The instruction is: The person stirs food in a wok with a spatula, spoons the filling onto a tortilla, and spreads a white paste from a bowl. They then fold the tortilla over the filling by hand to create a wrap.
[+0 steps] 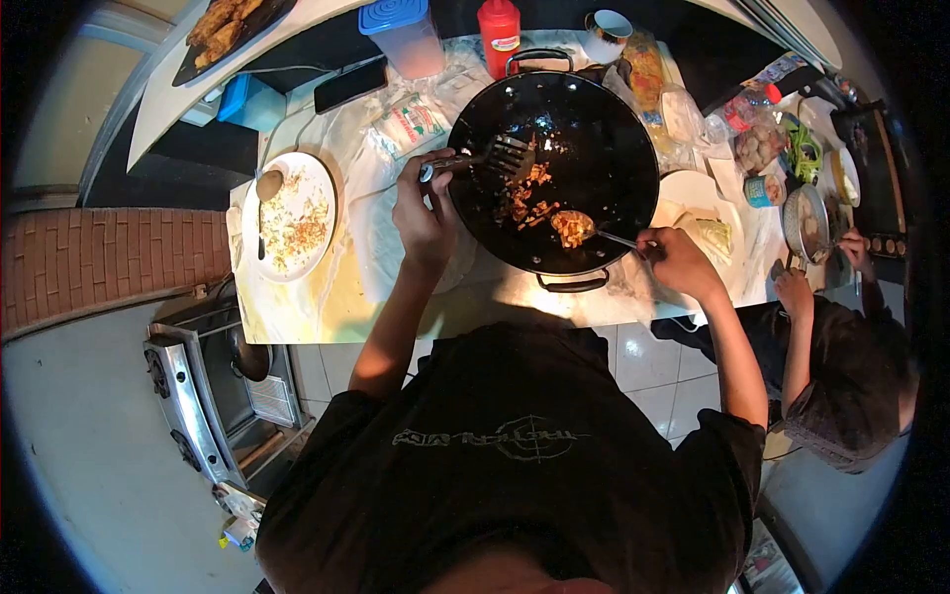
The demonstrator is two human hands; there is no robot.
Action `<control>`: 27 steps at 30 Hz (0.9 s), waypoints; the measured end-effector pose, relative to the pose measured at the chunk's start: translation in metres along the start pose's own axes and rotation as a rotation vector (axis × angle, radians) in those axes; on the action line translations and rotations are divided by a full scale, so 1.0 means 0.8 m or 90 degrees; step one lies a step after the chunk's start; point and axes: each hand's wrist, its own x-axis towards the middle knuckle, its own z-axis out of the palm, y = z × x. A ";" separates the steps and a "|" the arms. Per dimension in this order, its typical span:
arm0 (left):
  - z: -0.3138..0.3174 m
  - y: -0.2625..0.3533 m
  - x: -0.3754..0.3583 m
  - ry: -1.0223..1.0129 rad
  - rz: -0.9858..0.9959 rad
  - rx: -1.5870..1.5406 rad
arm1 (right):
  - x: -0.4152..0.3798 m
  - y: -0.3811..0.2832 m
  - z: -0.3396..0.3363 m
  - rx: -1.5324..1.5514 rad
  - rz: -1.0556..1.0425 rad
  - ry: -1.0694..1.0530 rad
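A black wok (604, 139) with two loop handles sits on the table in front of me. My left hand (424, 213) is closed around the handle of a slotted spatula (508, 153), whose head is over the wok's left side. My right hand (683, 262) grips the handle of a spoon (616, 239) at the wok's lower right rim. Reddish-orange chopped food fills the bowl of the spoon. More of that food (534, 176) lies scattered in the wok, under and below the spatula head.
To the left stands a white plate (329, 213) with food bits and a spoon. Behind the wok are a red squeeze bottle (500, 40), a blue-lidded container (411, 49) and a phone (350, 86). At right, another person (841, 366) works over a pot (807, 223).
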 end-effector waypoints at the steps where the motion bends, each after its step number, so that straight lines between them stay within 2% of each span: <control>1: 0.001 -0.002 -0.001 0.001 0.000 0.000 | 0.002 0.004 0.001 0.013 0.012 -0.004; 7: 0.004 -0.003 -0.005 0.020 0.009 0.027 | 0.012 0.027 0.005 0.174 0.014 -0.070; 8: 0.003 -0.002 -0.005 0.014 -0.002 0.019 | 0.011 0.028 0.005 0.173 0.014 -0.071; 10: 0.002 -0.001 -0.006 0.010 -0.013 0.013 | 0.007 0.029 0.006 0.147 -0.059 0.012; 11: 0.002 0.000 -0.005 0.009 -0.019 0.016 | 0.006 0.026 0.006 0.147 -0.059 0.011; 13: 0.002 0.001 -0.006 0.008 -0.025 0.019 | 0.003 0.014 0.002 -0.017 -0.049 0.044; 16: 0.002 -0.002 -0.007 0.000 -0.038 0.019 | -0.005 -0.002 0.003 -0.051 -0.037 0.084; 23: 0.002 -0.006 -0.009 -0.010 -0.034 0.002 | 0.000 0.013 0.013 -0.026 -0.055 0.115; 27: -0.002 0.001 -0.007 -0.015 -0.051 0.039 | 0.006 0.037 0.021 0.081 -0.093 0.108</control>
